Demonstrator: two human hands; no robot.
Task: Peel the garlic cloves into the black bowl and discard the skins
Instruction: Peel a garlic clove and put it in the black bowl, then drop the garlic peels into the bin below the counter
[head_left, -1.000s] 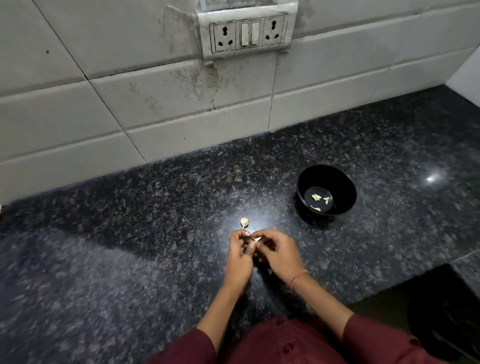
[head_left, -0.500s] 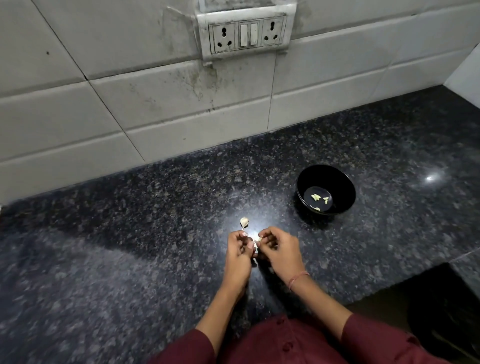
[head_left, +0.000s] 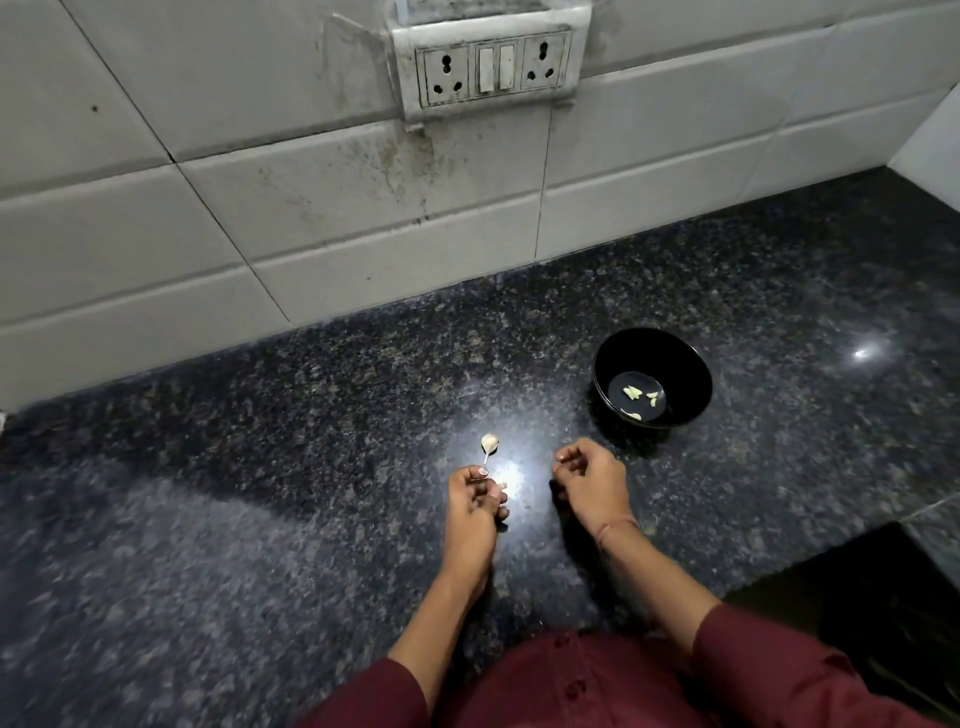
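Dark speckled granite counter is running across the scene below a white tiled wall with a grimy socket panel at the far side. Toward the right, the black bowl is standing upright on the stone, and a few peeled cloves are lying loose on its bottom, so part of the job is looking done. Just left of the middle, an unpeeled clove with its thin stalk is lying alone on the counter, well apart from the bowl and just beyond the left hand. That hand is hovering low over the stone, its fingers curling inward and seeming to pinch a small pale scrap; whether this is skin or a piece of clove is too small to tell. The right hand is hanging near the bowl's near-left side without touching it, its fingers bunching together, and I cannot tell whether anything is sitting inside them. By my reading, one clove is being finished now, at least the one on the counter is waiting for peeling, and the skins are not yet being gathered or thrown away; no bin is showing.
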